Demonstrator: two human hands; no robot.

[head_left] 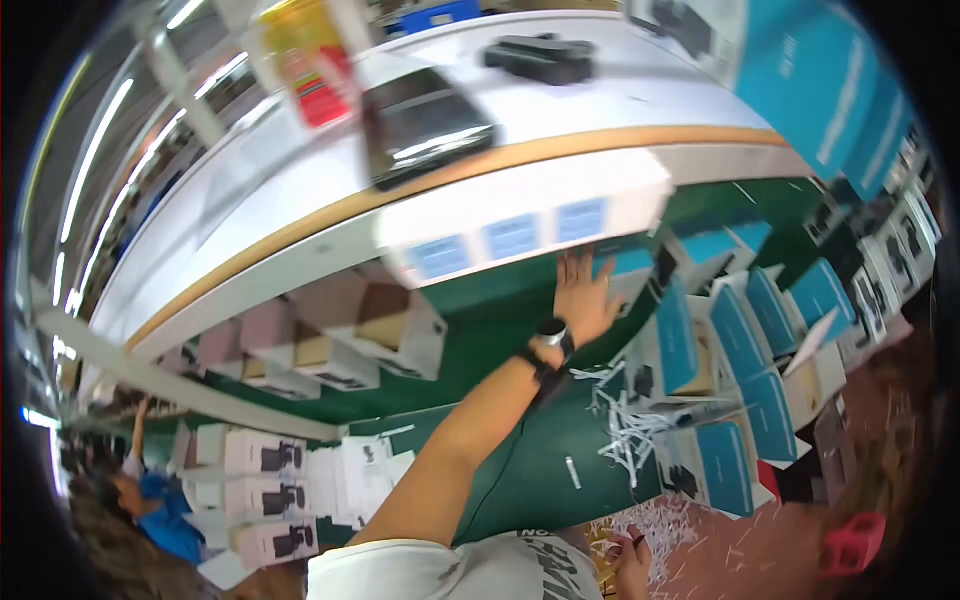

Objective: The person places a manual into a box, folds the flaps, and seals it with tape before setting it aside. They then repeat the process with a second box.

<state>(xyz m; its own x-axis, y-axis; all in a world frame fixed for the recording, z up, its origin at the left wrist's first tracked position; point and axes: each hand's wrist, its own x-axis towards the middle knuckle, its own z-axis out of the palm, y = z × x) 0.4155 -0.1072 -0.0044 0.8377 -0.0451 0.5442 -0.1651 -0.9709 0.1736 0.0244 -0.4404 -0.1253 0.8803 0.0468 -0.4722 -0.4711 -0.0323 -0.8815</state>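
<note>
My left hand (pixel 585 296), with a watch (pixel 552 335) and a dark band on its wrist, reaches forward with its fingers spread. Its fingertips come just under the edge of a row of white boxes (pixel 530 222) with blue labels; contact cannot be made out. Beside the fingers stands a teal and white box (pixel 627 264). Down by my shirt at the lower right is my right hand (pixel 631 566). Its fingers look curled around something small and dark, too unclear to name.
A green worktop (pixel 540 455) carries shredded paper strips (pixel 630 430), open teal boxes (pixel 725 465) and a white paper stack (pixel 362 480). Above, the white shelf (pixel 620 100) holds a black device (pixel 425 125). A person in blue (pixel 170 515) works far left. A pink stool (pixel 852 545) stands lower right.
</note>
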